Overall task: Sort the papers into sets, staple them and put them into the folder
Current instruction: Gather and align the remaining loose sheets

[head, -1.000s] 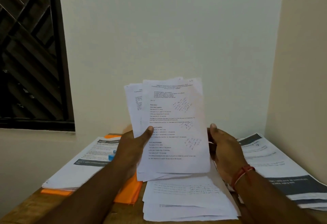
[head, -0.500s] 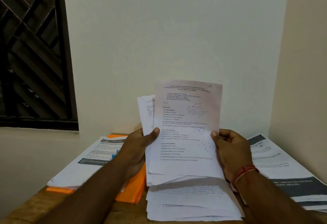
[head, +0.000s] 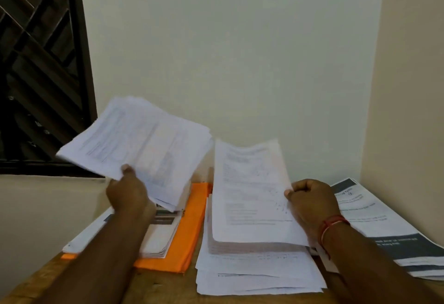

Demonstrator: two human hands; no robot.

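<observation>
**Hold positions**

The left hand (head: 127, 193) grips a loose bundle (head: 144, 145) of white papers by its near corner. The thumb lies on top and the fingers are hidden underneath. The bundle is raised off the worktop (head: 48, 277) toward 10 o'clock and tilted. It is blurred, so its sheet count cannot be read. It is probably held aside to keep the sorting area exposed.

The right hand (head: 310, 198) pinches a single sheet (head: 249, 195) at its right edge, between the thumb and curled fingers. The sheet's near edge rests on the centre pile (head: 259, 270) at 6 o'clock, and its far edge stands up. The sheet appears destined for that pile, so the step in hand is sorting.

**Count**

- Hands: two, both occupied.
- Held papers: one bundle and one single sheet.
- Piles on the worktop: three.
  - The printed pile (head: 156, 238) at 9 o'clock lies on the orange folder (head: 192, 226) and partly covers it.
  - The banded pile (head: 374, 222) lies at 3 o'clock.
- Folders: one.
- Staplers: none in view.
</observation>
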